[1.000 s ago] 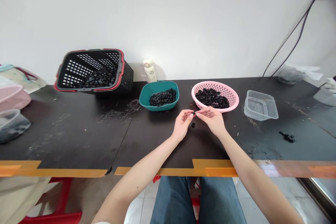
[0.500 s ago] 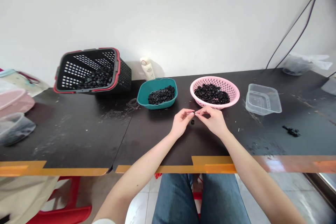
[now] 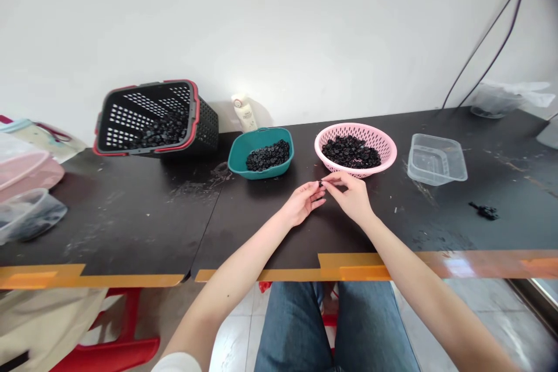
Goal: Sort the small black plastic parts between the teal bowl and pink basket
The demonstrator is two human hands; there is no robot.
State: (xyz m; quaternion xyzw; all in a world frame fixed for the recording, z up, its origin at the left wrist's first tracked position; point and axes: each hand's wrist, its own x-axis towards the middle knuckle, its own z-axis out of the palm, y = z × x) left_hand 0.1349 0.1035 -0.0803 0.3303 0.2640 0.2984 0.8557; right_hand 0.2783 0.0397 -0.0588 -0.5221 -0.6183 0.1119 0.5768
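A small black part (image 3: 321, 184) is pinched between the fingertips of both hands, just in front of the pink basket. My left hand (image 3: 302, 202) grips it from the left with thumb and forefinger, its other fingers loosely curled. From the right, my right hand (image 3: 350, 194) closes thumb and fingertips on the same part. The pink basket (image 3: 386, 148) holds a heap of small black round pieces (image 3: 351, 152). Left of it, a teal basin (image 3: 239, 154) contains more black pieces (image 3: 267, 156). Their exact kind is too small to make out.
A black crate with a red rim (image 3: 206, 125) lies tilted at the back left, black pieces inside. A cream bottle (image 3: 244, 113) stands by the wall. At right are a clear plastic tub (image 3: 436, 160) and a black clump (image 3: 485, 211). Orange tape (image 3: 283, 275) lines the table's front edge.
The small dark piece that lay on the table below my hands no longer shows there. My left hand has turned, its lower fingers now spread more. The camera view has shifted slightly.
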